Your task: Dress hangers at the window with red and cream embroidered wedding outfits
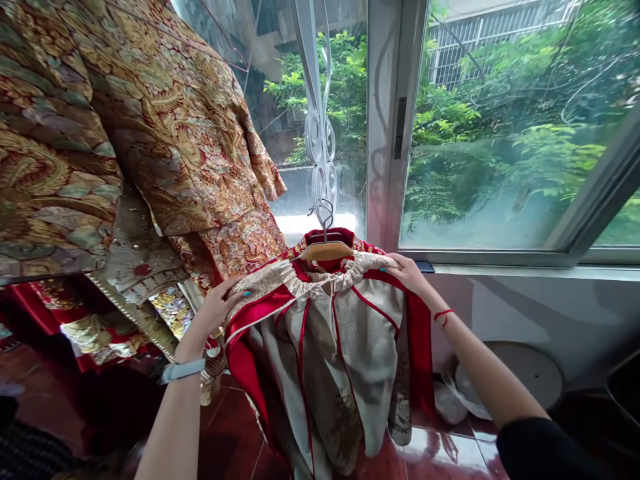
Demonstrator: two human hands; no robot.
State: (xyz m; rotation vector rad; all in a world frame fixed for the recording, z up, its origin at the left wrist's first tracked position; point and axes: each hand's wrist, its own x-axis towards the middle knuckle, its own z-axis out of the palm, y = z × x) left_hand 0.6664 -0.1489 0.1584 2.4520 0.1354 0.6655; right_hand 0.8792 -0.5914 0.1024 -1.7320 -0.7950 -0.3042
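A cream garment with red trim [370, 333] hangs in front of me, its neckline gathered and tied with a thin cord. My left hand [217, 307] grips its left shoulder, fingers closed over the cloth and a teal thumbnail showing. At the opposite shoulder, my right hand [407, 273] pinches the fabric between thumb and fingers. A wooden hanger [326, 251] shows at the neck, with metal hooks reaching up to a white scrolled metal bracket [320, 143]. Directly behind the cream garment is a red patterned collar [359, 248]. The hidden fingertips lie behind the cloth.
Gold brocade jackets [185, 133] hang close on the left, above more red and gold clothing [115, 333]. A window [500, 167] with a sill [550, 272] stands ahead. A white round object [510, 373] and a plastic bag [449, 400] rest by the wall on the red tiled floor [230, 427].
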